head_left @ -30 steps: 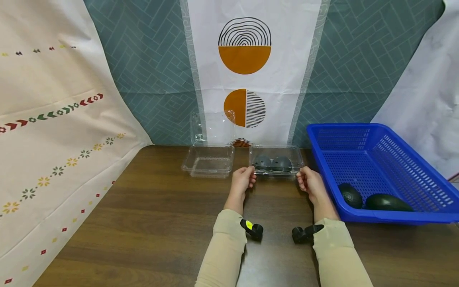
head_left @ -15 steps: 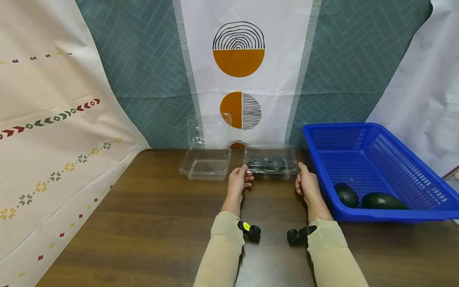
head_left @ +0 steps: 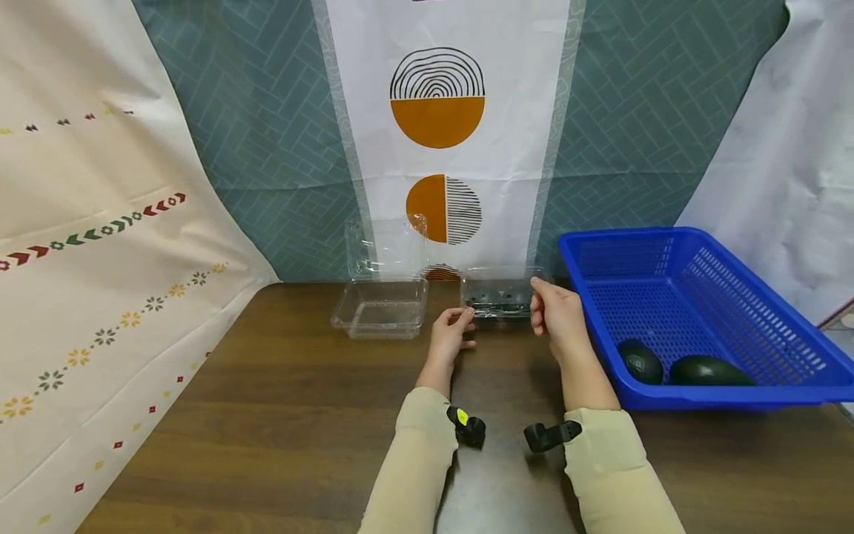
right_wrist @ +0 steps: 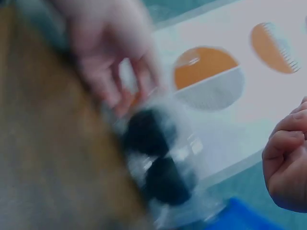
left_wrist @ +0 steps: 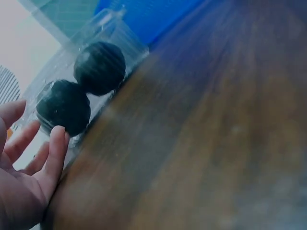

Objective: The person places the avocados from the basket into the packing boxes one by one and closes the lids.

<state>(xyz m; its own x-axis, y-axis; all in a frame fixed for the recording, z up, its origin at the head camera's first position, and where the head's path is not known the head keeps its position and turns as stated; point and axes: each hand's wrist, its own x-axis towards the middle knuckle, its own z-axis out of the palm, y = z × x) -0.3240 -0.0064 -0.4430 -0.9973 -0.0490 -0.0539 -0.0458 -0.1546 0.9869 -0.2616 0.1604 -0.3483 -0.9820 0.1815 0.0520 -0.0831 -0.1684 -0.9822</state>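
A clear plastic clamshell box [head_left: 505, 282] stands at the back of the wooden table, holding two dark green avocados [left_wrist: 100, 68] side by side behind its clear wall. With thumb and fingertips, my left hand [head_left: 450, 341] pinches the box's front left corner. In the left wrist view the lower fingers of that hand [left_wrist: 29, 177] are spread beside the nearer avocado [left_wrist: 64, 108]. My right hand [head_left: 559, 315] is raised at the box's right end, fingertips overlapping its edge in the head view. Its fingers [right_wrist: 288, 143] are curled with nothing between them in the right wrist view.
Left of the box, a second clear clamshell [head_left: 383, 308] has its lid [head_left: 387, 248] raised. A blue plastic basket [head_left: 694, 397] at the right bears two more dark avocados, one rounder [head_left: 640, 361] and one longer [head_left: 710, 371]. A patterned cloth [head_left: 437, 156] hangs behind the table [head_left: 280, 430].
My right hand left the box's front right corner and has risen up and inward over its right end. My left hand stays at the left corner. The head view has shifted slightly.
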